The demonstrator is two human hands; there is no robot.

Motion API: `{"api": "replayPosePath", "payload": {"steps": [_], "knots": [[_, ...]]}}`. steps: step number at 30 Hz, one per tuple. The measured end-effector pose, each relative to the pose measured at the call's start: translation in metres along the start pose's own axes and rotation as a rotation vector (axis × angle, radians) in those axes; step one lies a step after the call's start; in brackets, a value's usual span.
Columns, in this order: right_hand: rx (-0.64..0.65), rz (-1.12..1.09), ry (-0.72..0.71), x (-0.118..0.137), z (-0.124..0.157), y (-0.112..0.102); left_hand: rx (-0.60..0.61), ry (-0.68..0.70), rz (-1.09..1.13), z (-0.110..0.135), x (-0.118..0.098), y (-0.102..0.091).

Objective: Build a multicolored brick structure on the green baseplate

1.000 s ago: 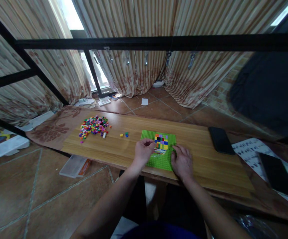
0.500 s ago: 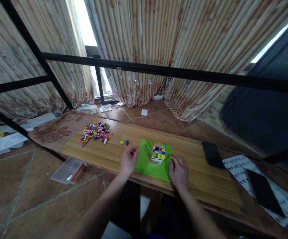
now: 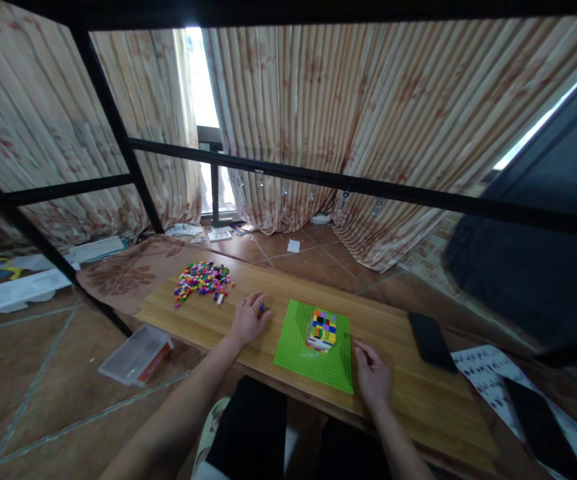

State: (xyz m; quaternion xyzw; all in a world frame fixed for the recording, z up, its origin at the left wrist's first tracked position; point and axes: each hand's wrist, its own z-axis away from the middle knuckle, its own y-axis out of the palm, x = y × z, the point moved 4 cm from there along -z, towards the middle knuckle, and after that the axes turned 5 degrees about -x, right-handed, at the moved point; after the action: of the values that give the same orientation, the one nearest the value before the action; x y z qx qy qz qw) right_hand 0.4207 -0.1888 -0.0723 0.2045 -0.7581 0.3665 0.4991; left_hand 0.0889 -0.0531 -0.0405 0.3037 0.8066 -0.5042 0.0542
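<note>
My left hand (image 3: 249, 320) rests low over the tabletop, thumb and fingers apart around a small blue brick (image 3: 262, 307). Whether the fingers touch that brick is hard to see, and the hand covers the spot beside it. A green baseplate (image 3: 288, 347) lies to the right of this hand. On it stands a block of stacked multicoloured bricks (image 3: 322, 328), with white along its near side. Just off the plate's right edge is my right hand (image 3: 372, 375), its thumb and forefinger pressed together. Anything between those fingertips is too small to make out.
A pile of loose coloured bricks (image 3: 201, 280) lies on the left of the wooden table (image 3: 408, 400), with a white brick (image 3: 220, 299) beside it. A black phone (image 3: 431, 341) lies right. A clear plastic box (image 3: 136, 355) sits below left. A black metal bar (image 3: 288, 171) crosses beyond.
My left hand has moved left from the baseplate's edge to the loose bricks, covering the yellow one. My right hand has drawn slightly away from the stacked bricks. The camera view has tilted up.
</note>
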Motion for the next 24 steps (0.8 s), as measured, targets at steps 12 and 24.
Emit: {"api": "replayPosePath", "payload": {"steps": [12,24], "knots": [[0.017,0.143,-0.135,-0.005,-0.001,0.002,-0.030,-0.089,-0.040,-0.009,0.029,0.000],[0.039,0.220,-0.173,-0.007,0.001,0.002,-0.017,-0.080,-0.177,-0.027,0.075,-0.038]]}}
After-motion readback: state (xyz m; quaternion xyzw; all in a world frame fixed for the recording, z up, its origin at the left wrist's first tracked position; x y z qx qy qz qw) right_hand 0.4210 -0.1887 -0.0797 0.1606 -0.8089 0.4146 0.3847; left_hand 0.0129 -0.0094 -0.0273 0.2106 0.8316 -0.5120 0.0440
